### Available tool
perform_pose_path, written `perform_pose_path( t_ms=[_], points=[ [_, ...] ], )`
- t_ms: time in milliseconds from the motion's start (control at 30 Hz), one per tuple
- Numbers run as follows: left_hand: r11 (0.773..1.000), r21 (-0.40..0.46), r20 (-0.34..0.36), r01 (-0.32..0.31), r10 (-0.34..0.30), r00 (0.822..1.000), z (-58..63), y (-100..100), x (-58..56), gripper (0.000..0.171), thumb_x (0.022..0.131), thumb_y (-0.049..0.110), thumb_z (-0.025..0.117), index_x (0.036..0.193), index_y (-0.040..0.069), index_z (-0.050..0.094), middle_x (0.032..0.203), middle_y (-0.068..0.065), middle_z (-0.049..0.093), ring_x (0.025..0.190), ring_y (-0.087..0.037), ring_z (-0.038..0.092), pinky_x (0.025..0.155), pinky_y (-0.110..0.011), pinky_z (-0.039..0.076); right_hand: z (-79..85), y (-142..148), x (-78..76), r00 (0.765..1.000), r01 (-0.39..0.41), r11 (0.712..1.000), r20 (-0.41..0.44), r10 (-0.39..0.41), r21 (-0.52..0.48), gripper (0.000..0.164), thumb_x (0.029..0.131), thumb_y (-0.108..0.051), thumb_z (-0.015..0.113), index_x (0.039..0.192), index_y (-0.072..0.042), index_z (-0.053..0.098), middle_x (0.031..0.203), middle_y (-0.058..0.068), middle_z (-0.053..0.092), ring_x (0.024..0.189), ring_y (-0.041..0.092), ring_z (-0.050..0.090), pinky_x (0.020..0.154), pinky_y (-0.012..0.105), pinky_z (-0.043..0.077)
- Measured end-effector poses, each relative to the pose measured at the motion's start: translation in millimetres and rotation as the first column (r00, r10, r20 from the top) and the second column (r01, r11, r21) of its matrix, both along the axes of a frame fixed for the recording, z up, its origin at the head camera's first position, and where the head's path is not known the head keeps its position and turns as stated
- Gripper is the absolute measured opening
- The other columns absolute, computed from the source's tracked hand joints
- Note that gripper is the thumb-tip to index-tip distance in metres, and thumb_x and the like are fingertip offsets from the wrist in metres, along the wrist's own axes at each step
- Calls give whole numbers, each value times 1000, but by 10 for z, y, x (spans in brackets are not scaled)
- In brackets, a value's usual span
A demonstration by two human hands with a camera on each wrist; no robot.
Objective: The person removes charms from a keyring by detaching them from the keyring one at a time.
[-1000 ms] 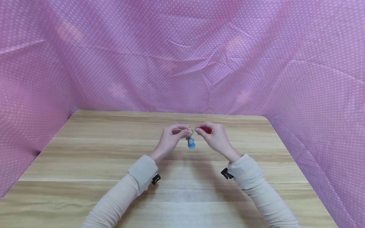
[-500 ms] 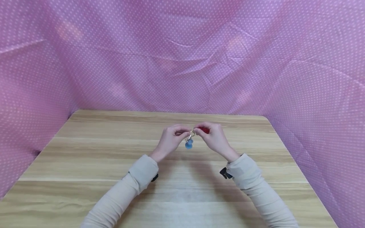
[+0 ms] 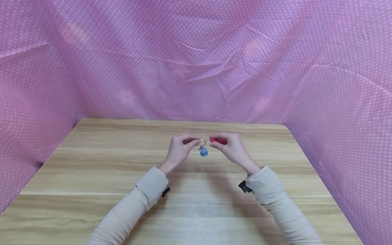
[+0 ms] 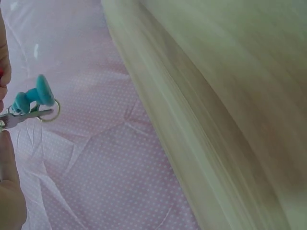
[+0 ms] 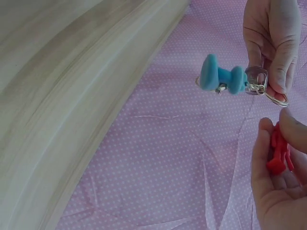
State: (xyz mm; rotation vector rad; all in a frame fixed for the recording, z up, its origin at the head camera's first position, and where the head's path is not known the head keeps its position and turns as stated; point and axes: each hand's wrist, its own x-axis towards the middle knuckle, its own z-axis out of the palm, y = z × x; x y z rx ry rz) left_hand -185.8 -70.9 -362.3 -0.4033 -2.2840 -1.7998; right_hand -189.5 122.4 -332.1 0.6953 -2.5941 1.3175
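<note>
Both hands are raised over the middle of the table. My left hand pinches a gold key ring between thumb and fingertips. From the ring hang a metal key and a light blue, pawn-shaped charm. My right hand holds a small red figure charm between thumb and fingers, partly hidden by them. In the head view a thin bit of chain spans the small gap between the ring and the right fingertips. The blue charm dangles below, between the hands.
A wood-grain table lies under both arms. Pink dotted cloth walls it in at the back and on both sides. Dark straps show at the beige sleeve cuffs.
The hands first came slightly closer, then drew a little apart. The blue charm swung left and back, and more of the red charm now shows in the right fingers.
</note>
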Motion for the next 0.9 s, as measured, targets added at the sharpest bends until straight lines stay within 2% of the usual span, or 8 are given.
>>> perform_pose_path(
  t_ms=[133,267,500,733,900],
  points=[
    [997,83,63,-1,-4,998,13,5,5,20,83,16,68,96,2,70,94,-10,69,84,-17,65,77,-28,55,14,-16,13,999,18,1000,-46,-19,-11,19,80,-13,71,97,-5,71,92,9,71,79,18,68,64,24,56],
    [992,126,85,-17,6,996,22,21,6,18,83,17,68,95,4,70,94,-10,70,85,-15,65,82,-37,54,29,-33,24,998,32,999,-58,-34,-32,18,79,-14,72,95,-6,71,89,9,72,77,17,68,62,21,55],
    [980,197,114,-35,13,993,38,43,20,16,83,12,67,94,1,69,93,-11,70,83,-13,66,80,-26,55,7,-29,23,998,32,997,-58,-36,-67,19,78,-13,72,94,-3,71,89,10,71,77,19,68,63,19,55],
    [972,215,181,-97,58,982,50,49,24,18,82,20,68,95,7,69,93,-7,70,85,-14,64,82,-27,54,-3,-17,23,999,32,998,-28,-33,-63,19,80,-15,70,97,-5,70,92,9,71,81,18,68,68,24,57],
    [968,228,197,-102,56,979,52,55,42,20,83,21,68,97,6,68,95,-8,69,87,-14,65,83,-26,54,-15,-7,25,1000,29,997,4,-29,-77,21,81,-16,70,98,-5,70,93,10,71,82,18,68,69,24,56]
  ],
)
